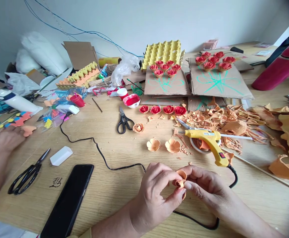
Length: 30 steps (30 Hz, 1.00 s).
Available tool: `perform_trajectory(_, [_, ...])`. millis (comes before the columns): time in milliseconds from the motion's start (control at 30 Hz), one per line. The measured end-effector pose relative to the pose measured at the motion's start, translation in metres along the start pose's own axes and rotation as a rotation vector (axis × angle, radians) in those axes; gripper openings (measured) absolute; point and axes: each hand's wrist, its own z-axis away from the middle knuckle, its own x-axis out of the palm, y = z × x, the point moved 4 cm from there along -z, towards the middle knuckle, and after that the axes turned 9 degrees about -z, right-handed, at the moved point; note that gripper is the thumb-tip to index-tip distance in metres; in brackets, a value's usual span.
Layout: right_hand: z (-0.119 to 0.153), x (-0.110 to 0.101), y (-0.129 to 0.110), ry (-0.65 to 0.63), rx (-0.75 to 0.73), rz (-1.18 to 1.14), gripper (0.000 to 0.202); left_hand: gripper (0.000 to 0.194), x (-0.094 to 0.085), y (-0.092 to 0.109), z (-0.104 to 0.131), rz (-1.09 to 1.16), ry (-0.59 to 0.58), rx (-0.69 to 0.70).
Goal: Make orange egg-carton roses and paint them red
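Between my left hand [156, 195] and my right hand [206, 188] is a small orange paper flower [180, 182], cut from egg-carton material. Both hands pinch it with thumb and fingers, and its centre is curled while outer petals stick out. Just beyond lie two open petal cups [172, 145] and an assembled orange rose [138, 127]. A yellow hot glue gun [210, 138] lies on its side beyond my right hand, a white glue stick at its back. Black-handled scissors [124, 124] rest near the rose. Several red painted roses [168, 109] stand in a row.
Orange carton scraps [216, 120] heap at the right. Cardboard sheets [216, 82] carry red roses and green painted lines. A phone [68, 200], a white block [61, 155] and more scissors [28, 173] lie left. A black cord [102, 152] crosses the table. Another person's hand [6, 140] is far left.
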Motion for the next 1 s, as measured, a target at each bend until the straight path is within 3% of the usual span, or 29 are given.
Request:
perform_trajectory(367, [-0.0035, -0.0043, 0.0062, -0.011, -0.009, -0.043, 0.034, 0.024, 0.0004, 0.0031, 0.0046, -0.052, 0.022, 0.050])
perform_trajectory(633, [-0.0037, -0.0050, 0.0091, -0.047, -0.008, 0.004, 0.037, 0.062, 0.0034, -0.0019, 0.0082, 0.025, 0.080, -0.035])
perform_trajectory(1000, [-0.0028, 0.0004, 0.0002, -0.080, 0.027, -0.050, 0.035, 0.069, 0.0014, 0.0002, 0.0081, 0.038, 0.048, -0.039])
